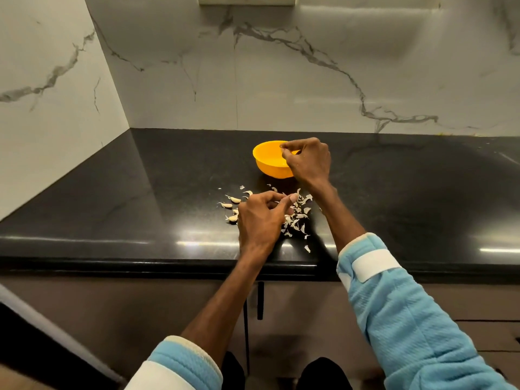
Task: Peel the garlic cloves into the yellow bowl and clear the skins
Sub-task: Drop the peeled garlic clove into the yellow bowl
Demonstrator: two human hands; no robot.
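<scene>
Nearest, curls left grip (260, 220) over skins (297, 216), hold unclear; beyond, pinches right grip (308, 161) on pale clove (281, 146) above yellow bowl (270, 168).

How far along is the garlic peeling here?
Partway. Done: a heap of loose skins on the counter shows several cloves already peeled. In hand: the right hand pinches what looks like a clove over the yellow bowl; the left hand rests among the skins. Left: a few unpeeled cloves, and the skins uncleared.

Head cam (wide-angle) looks fwd & down, close over countertop (118, 209), facing marble wall (281, 80).
</scene>
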